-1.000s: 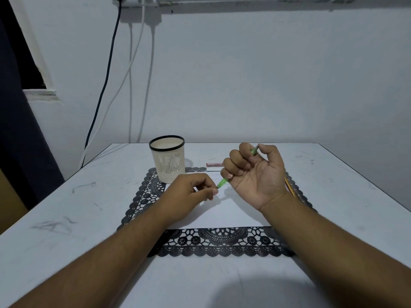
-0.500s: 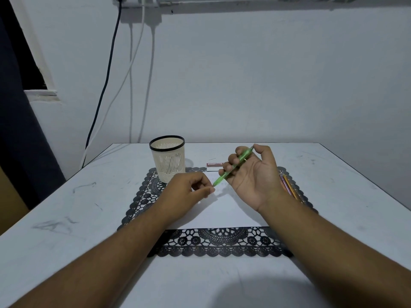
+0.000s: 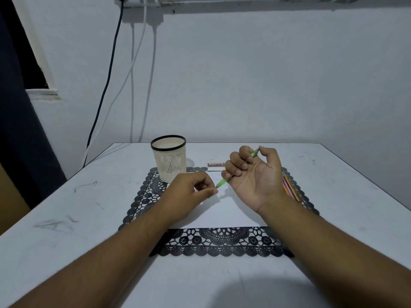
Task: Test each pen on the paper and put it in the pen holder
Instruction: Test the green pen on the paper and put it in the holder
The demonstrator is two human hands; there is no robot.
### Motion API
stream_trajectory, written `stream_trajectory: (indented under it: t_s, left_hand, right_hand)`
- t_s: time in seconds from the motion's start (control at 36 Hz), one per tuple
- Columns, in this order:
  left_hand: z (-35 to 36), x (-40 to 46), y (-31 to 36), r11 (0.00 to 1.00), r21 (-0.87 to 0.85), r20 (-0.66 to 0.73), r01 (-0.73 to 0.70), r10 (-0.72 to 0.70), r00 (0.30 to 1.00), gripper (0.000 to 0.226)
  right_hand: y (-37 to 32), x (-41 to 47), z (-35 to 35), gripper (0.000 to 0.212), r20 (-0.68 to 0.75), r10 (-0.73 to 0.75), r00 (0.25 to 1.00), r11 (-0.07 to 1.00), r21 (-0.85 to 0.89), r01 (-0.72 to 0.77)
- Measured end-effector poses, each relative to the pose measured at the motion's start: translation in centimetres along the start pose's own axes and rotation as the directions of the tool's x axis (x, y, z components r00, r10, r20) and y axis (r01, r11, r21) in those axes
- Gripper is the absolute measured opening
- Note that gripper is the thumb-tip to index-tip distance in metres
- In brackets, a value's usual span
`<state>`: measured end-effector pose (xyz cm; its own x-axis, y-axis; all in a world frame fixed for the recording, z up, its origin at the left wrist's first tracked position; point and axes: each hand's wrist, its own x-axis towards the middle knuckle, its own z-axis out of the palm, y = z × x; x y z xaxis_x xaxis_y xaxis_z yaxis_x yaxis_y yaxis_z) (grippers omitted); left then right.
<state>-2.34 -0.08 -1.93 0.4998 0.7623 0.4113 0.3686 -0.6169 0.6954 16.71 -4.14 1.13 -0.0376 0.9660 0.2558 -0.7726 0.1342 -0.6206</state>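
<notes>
At frame centre, the right hand (image 3: 255, 174), palm up, curls its fingers around one green pen (image 3: 224, 180). The left hand (image 3: 189, 194) pinches at its tip over one paper sheet (image 3: 222, 214). One pen holder (image 3: 169, 161) stands upper left of them.

A plain room at home: a white table (image 3: 333, 174) by a bare wall (image 3: 266, 85), cables (image 3: 133, 63) hanging down, a lacy black mat (image 3: 222, 243).

Dim, cool bluish indoor light from above, soft shadows under the hands (image 3: 255, 174) and along the near table (image 3: 66, 218) edge, wide-angle bending at borders, slightly soft focus
</notes>
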Motion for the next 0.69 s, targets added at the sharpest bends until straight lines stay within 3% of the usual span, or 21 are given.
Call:
stream_trajectory:
  t_s: [0.69]
  left_hand:
    - [-0.16, -0.06, 0.03, 0.996, -0.088, 0.012, 0.012, -0.011, 1.000, 0.011]
  right_hand:
    - [-0.10, 0.11, -0.17, 0.030, 0.109, 0.008, 0.994, 1.000, 0.008, -0.009]
